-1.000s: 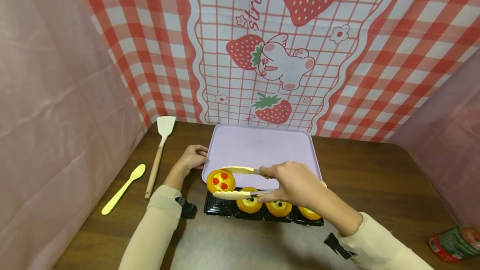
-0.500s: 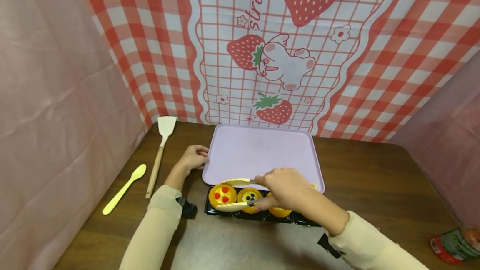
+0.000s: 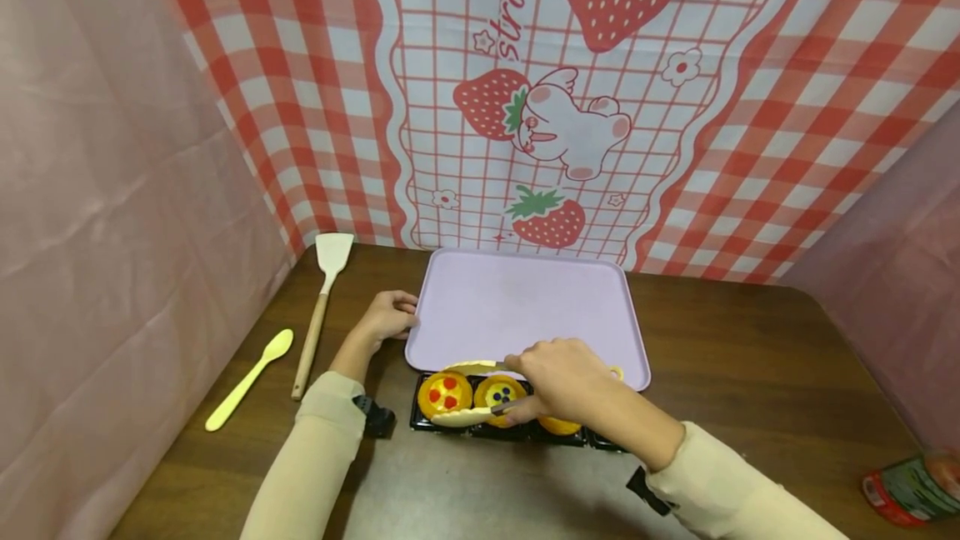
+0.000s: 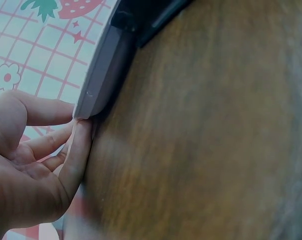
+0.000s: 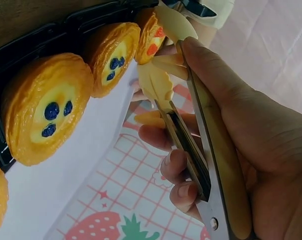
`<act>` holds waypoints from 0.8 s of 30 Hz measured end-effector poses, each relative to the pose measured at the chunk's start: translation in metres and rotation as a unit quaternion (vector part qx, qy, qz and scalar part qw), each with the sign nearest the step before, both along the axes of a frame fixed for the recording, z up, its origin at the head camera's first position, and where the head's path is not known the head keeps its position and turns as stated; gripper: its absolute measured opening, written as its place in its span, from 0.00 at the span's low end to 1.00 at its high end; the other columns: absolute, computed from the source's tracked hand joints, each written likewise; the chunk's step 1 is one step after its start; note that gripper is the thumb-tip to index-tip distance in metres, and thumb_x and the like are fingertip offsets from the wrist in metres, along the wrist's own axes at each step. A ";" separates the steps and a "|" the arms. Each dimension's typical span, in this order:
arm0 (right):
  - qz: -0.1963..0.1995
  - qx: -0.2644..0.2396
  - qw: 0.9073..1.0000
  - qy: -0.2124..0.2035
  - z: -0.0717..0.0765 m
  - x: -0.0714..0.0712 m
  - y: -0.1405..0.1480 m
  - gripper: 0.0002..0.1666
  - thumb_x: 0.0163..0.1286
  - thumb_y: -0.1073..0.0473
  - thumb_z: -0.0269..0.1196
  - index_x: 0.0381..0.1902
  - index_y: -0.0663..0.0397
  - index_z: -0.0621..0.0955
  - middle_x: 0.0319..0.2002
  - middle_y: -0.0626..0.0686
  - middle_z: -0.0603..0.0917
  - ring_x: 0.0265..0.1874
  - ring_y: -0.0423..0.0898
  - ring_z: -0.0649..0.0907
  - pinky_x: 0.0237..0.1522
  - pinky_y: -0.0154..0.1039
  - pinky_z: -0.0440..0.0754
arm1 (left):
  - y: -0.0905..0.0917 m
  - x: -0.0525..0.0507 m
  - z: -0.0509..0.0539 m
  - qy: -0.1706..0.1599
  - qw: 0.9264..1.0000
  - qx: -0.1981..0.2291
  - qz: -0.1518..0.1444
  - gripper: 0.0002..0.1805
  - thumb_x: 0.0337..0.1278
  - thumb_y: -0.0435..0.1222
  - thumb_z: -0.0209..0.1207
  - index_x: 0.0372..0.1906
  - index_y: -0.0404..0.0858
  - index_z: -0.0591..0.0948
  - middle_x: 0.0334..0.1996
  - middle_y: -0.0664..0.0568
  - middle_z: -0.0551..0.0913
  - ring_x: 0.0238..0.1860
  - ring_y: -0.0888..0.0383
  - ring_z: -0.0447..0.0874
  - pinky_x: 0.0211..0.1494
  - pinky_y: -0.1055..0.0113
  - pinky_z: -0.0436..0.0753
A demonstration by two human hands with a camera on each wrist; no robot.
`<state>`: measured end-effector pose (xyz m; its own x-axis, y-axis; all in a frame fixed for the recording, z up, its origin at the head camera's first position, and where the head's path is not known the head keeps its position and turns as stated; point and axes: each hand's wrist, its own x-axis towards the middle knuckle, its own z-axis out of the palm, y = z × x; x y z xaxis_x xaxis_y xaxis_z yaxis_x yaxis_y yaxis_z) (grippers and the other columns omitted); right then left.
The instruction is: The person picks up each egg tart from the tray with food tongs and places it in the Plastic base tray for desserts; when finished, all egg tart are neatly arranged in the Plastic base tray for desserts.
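Note:
My right hand [image 3: 562,377] grips a pair of tongs [image 5: 221,165] with cream scalloped tips. The tips lie on the far and near sides of an egg tart [image 3: 445,395] with red toppings, which sits in the leftmost compartment of a black container [image 3: 501,434]. Whether they press on it is unclear. Beside it are tarts with dark blue toppings [image 5: 51,107], partly hidden by the right hand in the head view. My left hand [image 3: 386,317] pinches the left edge of a lavender tray [image 3: 525,298]; the left wrist view shows its fingers at the tray rim [image 4: 98,75].
Left on the wooden table lie a white spatula [image 3: 318,315] with a wooden handle and a yellow spoon [image 3: 251,377]. A can [image 3: 915,488] is at the lower right edge. Behind the tray hangs a red checked strawberry cloth [image 3: 540,107].
The tongs have lowered the red-topped tart into the leftmost compartment, and their tips now stand around it. My right hand moved slightly left. My left hand stayed at the tray.

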<state>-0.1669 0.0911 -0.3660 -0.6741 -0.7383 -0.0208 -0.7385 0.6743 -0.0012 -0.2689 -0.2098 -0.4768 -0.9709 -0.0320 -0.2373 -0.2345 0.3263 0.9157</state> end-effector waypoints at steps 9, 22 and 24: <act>-0.006 -0.005 1.000 0.004 -0.006 0.001 -0.005 0.35 0.45 0.28 0.74 0.44 0.43 0.85 0.24 0.41 0.79 0.23 0.41 0.76 0.21 0.43 0.76 | -0.001 0.000 0.001 -0.004 1.000 0.004 -0.004 0.22 0.54 0.23 0.60 0.56 0.26 0.76 0.45 0.39 0.77 0.37 0.53 0.78 0.35 0.62 0.84; -0.060 -0.072 0.996 0.006 0.000 0.013 0.015 0.57 0.39 0.19 0.70 0.60 0.51 0.80 0.38 0.47 0.84 0.31 0.47 0.83 0.26 0.45 0.80 | 0.001 -0.004 0.001 -0.010 1.000 0.001 -0.010 0.22 0.55 0.24 0.61 0.56 0.27 0.75 0.45 0.39 0.76 0.38 0.52 0.78 0.36 0.62 0.85; -0.081 -0.095 0.992 0.005 0.004 0.014 0.027 0.59 0.39 0.16 0.67 0.60 0.50 0.80 0.41 0.48 0.85 0.34 0.47 0.84 0.27 0.45 0.81 | 0.000 -0.003 0.000 -0.009 1.000 -0.001 -0.013 0.22 0.55 0.24 0.61 0.57 0.26 0.75 0.45 0.39 0.76 0.37 0.52 0.77 0.36 0.62 0.85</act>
